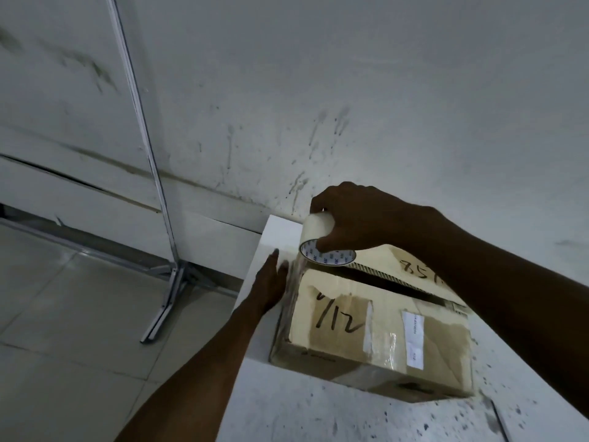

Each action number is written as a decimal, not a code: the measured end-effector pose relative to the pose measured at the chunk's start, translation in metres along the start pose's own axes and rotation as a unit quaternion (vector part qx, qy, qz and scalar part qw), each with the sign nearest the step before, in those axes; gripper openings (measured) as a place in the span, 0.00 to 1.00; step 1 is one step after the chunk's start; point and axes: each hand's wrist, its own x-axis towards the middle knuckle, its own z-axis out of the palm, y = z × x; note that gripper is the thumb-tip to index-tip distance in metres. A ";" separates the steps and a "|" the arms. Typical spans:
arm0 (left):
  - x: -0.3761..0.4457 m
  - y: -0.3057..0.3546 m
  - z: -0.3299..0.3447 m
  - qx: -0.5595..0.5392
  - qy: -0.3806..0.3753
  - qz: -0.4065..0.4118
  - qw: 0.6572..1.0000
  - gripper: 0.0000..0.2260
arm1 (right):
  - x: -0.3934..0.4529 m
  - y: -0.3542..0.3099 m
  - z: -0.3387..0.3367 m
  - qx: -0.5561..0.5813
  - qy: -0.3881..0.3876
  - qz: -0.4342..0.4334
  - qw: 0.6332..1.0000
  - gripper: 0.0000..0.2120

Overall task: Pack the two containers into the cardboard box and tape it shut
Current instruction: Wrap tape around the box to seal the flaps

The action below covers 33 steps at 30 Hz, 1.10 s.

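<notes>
Cardboard box (379,327) sits on white bench (318,416), top flaps w/ dark gap between. Right hand (360,218) grip curled round clear tape roll (322,244) at box's left top edge. Left hand (271,282) flat, fingers straight, pressing tape strip onto left side.

Stained white wall (350,74), tiled floor (63,314), speckled table (350,416).

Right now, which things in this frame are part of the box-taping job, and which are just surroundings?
In the job:
cardboard box, flaps nearly closed
tape roll, gripped by right hand
left hand, flat against the box's end

Just there:
white table
metal stand on the floor
stained wall
</notes>
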 end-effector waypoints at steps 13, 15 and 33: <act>-0.010 0.037 -0.029 0.109 -0.131 0.204 0.964 0.43 | -0.009 0.007 0.006 0.023 0.016 -0.001 1.000 0.28; -0.002 0.037 -0.025 0.127 -0.143 0.219 0.957 0.40 | -0.015 0.011 0.009 0.038 0.026 0.006 0.999 0.28; -0.004 0.052 -0.035 0.297 -0.158 0.167 0.927 0.41 | -0.071 0.080 0.095 0.279 0.082 0.049 0.955 0.24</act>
